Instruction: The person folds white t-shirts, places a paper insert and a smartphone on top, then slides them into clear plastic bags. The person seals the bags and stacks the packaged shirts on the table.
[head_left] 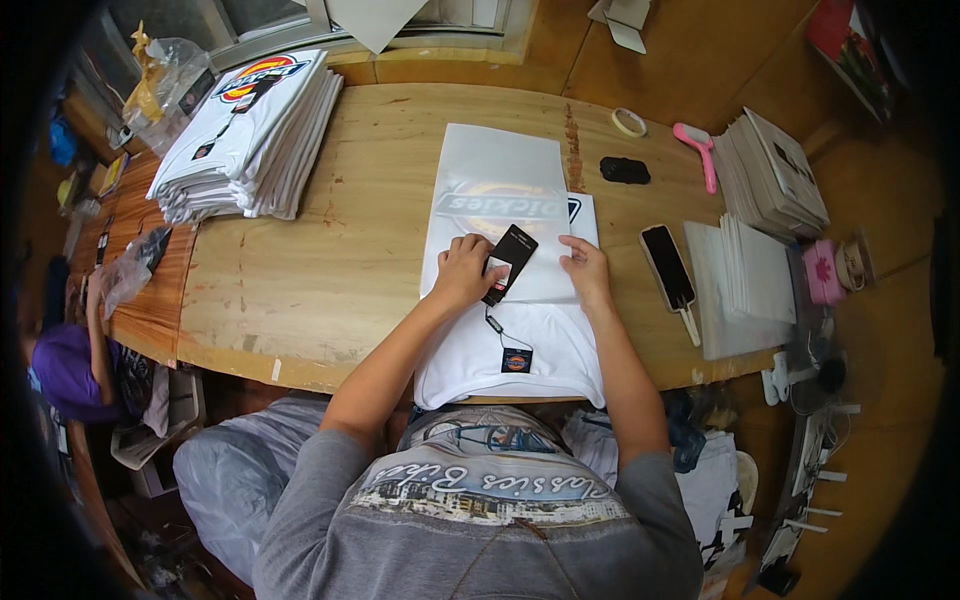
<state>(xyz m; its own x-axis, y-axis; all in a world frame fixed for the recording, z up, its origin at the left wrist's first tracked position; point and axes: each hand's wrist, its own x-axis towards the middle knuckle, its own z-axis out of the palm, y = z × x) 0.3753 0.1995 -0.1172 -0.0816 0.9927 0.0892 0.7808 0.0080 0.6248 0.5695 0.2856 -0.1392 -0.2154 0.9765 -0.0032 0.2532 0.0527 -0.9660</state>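
Note:
A folded white T-shirt (510, 340) lies before me on the table, a translucent sheet (500, 152) covering its printed front and sticking out past its far end. My left hand (466, 272) rests over the sheet with bent fingers, its thumb pressed on a black hang tag (516, 252). From that tag a cord runs to a small square black patch (516, 360) near the shirt's close edge. At the sheet's right edge, my right hand (586, 272) has thumb and forefinger on the margin; the fingertips' grip is partly hidden.
Folded white T-shirts (285, 135) are stacked at the far left. On the right lie a phone (668, 265), a black object (625, 170), a tape roll (629, 123), a pink-handled tool (698, 150) and piled plastic sheets (745, 275). Another person (75, 370) sits at the left.

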